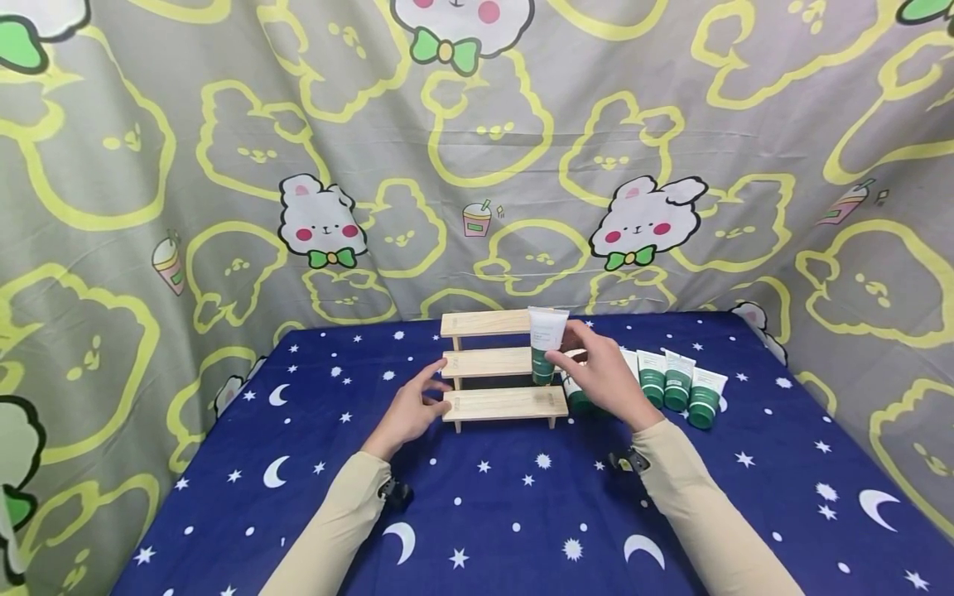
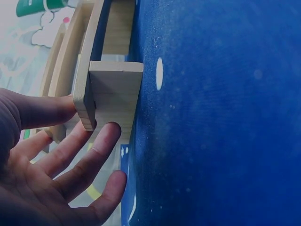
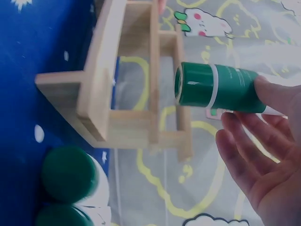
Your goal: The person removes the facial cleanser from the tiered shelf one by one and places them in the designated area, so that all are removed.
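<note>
My right hand (image 1: 605, 377) holds a white and green squeeze tube (image 1: 547, 329) between thumb and fingers, its green cap (image 3: 195, 84) pointing down. The tube is held upright in front of the upper steps of a three-tier wooden display stand (image 1: 503, 403), overlapping its right part in the head view. At the stand's left end is my left hand (image 1: 406, 410). In the left wrist view its thumb lies against the edge of a shelf board (image 2: 84, 106), with fingertips at the board's end and the side leg (image 2: 117, 89).
More white and green tubes lie to the right of the stand, among them an outer tube (image 1: 705, 399), partly behind my right hand. A dark blue cloth with stars and moons (image 1: 514, 513) covers the table. A patterned curtain (image 1: 507, 141) hangs behind it.
</note>
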Action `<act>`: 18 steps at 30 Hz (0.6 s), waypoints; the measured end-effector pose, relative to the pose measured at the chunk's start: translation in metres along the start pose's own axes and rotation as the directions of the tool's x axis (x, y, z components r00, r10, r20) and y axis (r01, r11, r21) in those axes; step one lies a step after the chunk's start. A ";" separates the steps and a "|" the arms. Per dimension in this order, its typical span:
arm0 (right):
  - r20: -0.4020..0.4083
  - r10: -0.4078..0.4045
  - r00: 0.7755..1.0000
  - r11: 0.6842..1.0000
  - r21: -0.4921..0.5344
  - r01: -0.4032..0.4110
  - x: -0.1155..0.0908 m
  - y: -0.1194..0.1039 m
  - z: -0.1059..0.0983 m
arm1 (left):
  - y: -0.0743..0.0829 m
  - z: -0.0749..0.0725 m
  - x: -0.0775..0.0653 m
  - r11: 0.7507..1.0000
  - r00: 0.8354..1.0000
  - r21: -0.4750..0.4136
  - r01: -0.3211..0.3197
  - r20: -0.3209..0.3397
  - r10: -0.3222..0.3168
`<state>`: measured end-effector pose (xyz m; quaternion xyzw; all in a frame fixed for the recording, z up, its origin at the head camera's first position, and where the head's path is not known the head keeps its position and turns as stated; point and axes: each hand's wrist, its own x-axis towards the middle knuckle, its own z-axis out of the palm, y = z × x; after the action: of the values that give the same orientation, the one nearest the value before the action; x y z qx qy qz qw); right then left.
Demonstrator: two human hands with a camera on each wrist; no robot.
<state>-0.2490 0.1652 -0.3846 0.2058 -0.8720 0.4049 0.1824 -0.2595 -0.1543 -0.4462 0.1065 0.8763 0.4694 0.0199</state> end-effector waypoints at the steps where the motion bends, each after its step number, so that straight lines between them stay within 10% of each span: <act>1: -0.009 0.005 1.000 1.000 0.001 -0.005 0.000 0.000 -0.003 | 0.000 0.000 0.000 1.000 1.000 0.001 0.000 0.000 0.000; 18: -0.133 0.095 0.986 0.993 -0.059 -0.104 -0.007 0.003 -0.058 | 0.000 0.000 0.000 1.000 1.000 -0.001 0.001 0.000 -0.001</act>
<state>-0.2357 0.2136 -0.3546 0.1290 -0.8803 0.3973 0.2250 -0.2591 -0.1541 -0.4460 0.1061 0.8761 0.4700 0.0205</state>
